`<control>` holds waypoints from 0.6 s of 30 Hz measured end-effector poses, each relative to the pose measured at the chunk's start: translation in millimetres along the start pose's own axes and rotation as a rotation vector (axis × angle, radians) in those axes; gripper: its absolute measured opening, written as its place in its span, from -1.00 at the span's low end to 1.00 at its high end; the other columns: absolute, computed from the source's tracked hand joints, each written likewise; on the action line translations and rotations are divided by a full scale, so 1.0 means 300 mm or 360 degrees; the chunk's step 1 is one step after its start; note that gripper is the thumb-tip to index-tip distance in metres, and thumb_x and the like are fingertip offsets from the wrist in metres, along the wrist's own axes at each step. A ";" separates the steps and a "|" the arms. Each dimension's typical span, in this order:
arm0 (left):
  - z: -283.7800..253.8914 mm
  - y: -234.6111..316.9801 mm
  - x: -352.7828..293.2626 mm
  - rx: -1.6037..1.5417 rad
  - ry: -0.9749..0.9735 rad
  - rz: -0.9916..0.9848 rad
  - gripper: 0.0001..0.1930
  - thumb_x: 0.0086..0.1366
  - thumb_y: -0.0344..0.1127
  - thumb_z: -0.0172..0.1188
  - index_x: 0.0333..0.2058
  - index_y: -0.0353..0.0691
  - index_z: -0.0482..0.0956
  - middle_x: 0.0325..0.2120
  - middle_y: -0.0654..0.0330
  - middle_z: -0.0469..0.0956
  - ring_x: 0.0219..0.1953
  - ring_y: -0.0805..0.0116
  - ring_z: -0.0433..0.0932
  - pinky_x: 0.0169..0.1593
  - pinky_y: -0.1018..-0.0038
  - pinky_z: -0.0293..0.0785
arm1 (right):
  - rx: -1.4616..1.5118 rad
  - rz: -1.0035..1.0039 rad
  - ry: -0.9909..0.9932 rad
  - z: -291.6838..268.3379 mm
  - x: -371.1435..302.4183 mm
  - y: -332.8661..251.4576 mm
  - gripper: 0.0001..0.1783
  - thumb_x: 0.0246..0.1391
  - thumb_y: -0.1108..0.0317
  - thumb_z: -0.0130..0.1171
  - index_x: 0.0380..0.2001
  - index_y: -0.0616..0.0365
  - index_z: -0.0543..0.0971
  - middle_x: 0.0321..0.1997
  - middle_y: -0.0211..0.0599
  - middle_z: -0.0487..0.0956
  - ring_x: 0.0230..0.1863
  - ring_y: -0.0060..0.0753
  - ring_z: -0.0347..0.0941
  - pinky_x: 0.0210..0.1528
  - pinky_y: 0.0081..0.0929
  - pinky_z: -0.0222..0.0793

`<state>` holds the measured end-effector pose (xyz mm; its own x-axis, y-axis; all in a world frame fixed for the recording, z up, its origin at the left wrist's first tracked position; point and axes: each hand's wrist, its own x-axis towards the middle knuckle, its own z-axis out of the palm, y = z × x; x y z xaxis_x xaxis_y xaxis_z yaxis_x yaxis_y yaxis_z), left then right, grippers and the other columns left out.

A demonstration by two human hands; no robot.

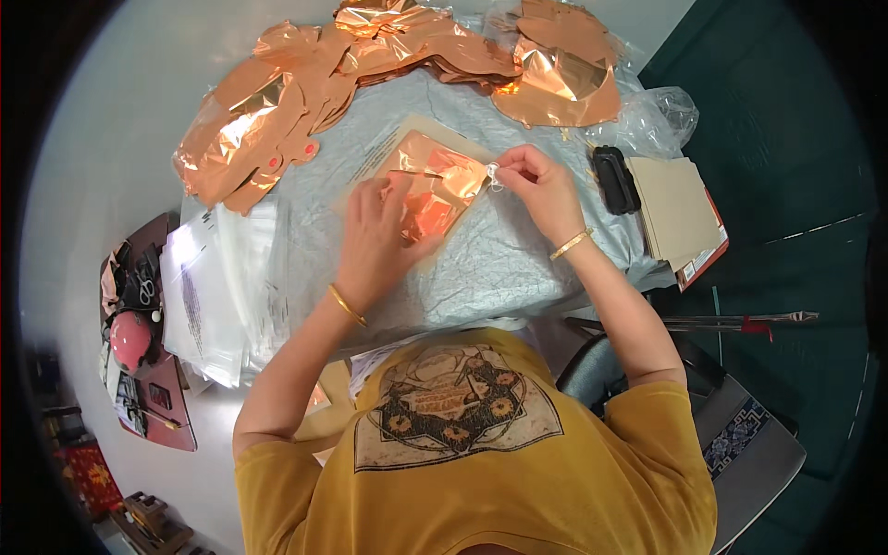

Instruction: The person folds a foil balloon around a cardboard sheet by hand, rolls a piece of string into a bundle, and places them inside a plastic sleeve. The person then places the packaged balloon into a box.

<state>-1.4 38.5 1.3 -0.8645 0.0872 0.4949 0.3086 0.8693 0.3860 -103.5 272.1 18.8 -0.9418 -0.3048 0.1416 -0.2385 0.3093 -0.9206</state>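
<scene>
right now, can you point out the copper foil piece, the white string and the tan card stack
copper foil piece point(446, 194): head view, on the middle of its shiny face
white string point(495, 175): head view, on its bunched loops
tan card stack point(677, 208): head view, on the top card's face

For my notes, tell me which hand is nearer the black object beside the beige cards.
Right. The right hand is left of the black object, apart from it; the left hand is farther left, at the shiny orange packet.
</scene>
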 end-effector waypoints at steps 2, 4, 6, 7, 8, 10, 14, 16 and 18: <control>0.018 0.038 0.000 0.0194 -0.0008 0.0154 -0.16 -0.08 -0.09 0.49 0.18 -0.16 0.33 -0.02 -0.01 0.35 0.07 -0.04 0.34 0.15 0.11 0.29 | -0.0012 0.0003 -0.0018 0.010 0.007 0.030 -0.89 0.14 0.43 0.25 -0.26 0.19 0.59 -0.38 -0.53 0.62 -0.33 -0.75 0.47 -0.22 -0.69 0.37; 0.034 0.048 -0.001 0.0200 -0.0079 0.0094 -0.16 -0.09 -0.08 0.48 0.18 -0.17 0.32 -0.04 -0.01 0.36 0.06 -0.03 0.35 0.14 0.13 0.30 | -0.0025 0.0000 -0.0034 0.016 0.016 0.038 -0.89 0.14 0.43 0.25 -0.26 0.19 0.60 -0.38 -0.53 0.62 -0.33 -0.75 0.47 -0.23 -0.69 0.37; 0.042 0.055 0.000 0.0205 -0.0153 0.0033 -0.15 -0.10 -0.08 0.48 0.18 -0.18 0.32 -0.06 -0.01 0.36 0.04 -0.02 0.35 0.13 0.14 0.31 | -0.0031 -0.0007 -0.0046 0.019 0.009 0.040 -0.88 0.14 0.43 0.26 -0.25 0.19 0.60 -0.38 -0.53 0.62 -0.32 -0.75 0.48 -0.24 -0.70 0.37; 0.042 0.059 0.001 0.0181 -0.0149 0.0030 -0.19 -0.09 -0.10 0.48 0.14 -0.21 0.34 -0.08 -0.01 0.36 0.03 -0.02 0.35 0.13 0.15 0.31 | -0.0030 -0.0004 -0.0048 0.020 0.003 0.041 -0.88 0.14 0.43 0.26 -0.25 0.19 0.60 -0.38 -0.53 0.62 -0.32 -0.75 0.48 -0.24 -0.70 0.37; 0.044 0.060 0.001 0.0156 -0.0146 0.0028 -0.24 -0.07 -0.12 0.47 0.10 -0.24 0.35 -0.10 -0.01 0.36 0.02 -0.01 0.36 0.12 0.15 0.31 | -0.0017 -0.0002 -0.0056 0.021 -0.003 0.041 -0.88 0.14 0.43 0.26 -0.24 0.19 0.60 -0.38 -0.52 0.62 -0.32 -0.75 0.48 -0.23 -0.69 0.38; 0.047 0.055 -0.001 0.0132 -0.0172 0.0024 -0.30 -0.05 -0.15 0.45 0.04 -0.26 0.36 -0.11 -0.02 0.36 0.02 -0.01 0.36 0.12 0.15 0.32 | -0.0004 0.0004 -0.0064 0.021 -0.019 0.042 -0.87 0.14 0.43 0.26 -0.24 0.19 0.60 -0.38 -0.52 0.62 -0.32 -0.74 0.48 -0.23 -0.69 0.39; 0.041 0.047 0.001 0.0028 -0.0187 0.0016 -0.45 0.01 -0.23 0.42 -0.10 -0.30 0.36 -0.15 -0.03 0.36 -0.01 -0.02 0.36 0.10 0.15 0.33 | 0.0018 0.0001 -0.0094 0.032 -0.051 0.033 -0.87 0.15 0.43 0.26 -0.24 0.20 0.60 -0.37 -0.50 0.63 -0.33 -0.73 0.49 -0.21 -0.68 0.41; 0.039 0.040 0.004 0.0003 -0.0210 0.0023 -0.47 0.02 -0.25 0.41 -0.11 -0.30 0.36 -0.17 -0.03 0.36 -0.02 -0.02 0.37 0.09 0.15 0.34 | 0.0004 0.0007 -0.0111 0.038 -0.064 0.029 -0.87 0.15 0.43 0.26 -0.24 0.21 0.60 -0.37 -0.49 0.63 -0.33 -0.73 0.50 -0.21 -0.68 0.41; 0.039 0.033 0.006 -0.0019 -0.0232 0.0029 -0.49 0.02 -0.27 0.41 -0.12 -0.30 0.36 -0.19 -0.02 0.35 -0.04 -0.02 0.37 0.08 0.16 0.35 | 0.0018 0.0044 -0.0130 0.043 -0.077 0.028 -0.87 0.15 0.42 0.26 -0.24 0.21 0.59 -0.36 -0.50 0.63 -0.32 -0.73 0.50 -0.21 -0.68 0.42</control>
<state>-4.3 53.0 -3.1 -0.9068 0.1733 0.3842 0.3289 0.8611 0.3878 -80.7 270.0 3.0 -0.9254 -0.3691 0.0863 -0.2097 0.3086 -0.9278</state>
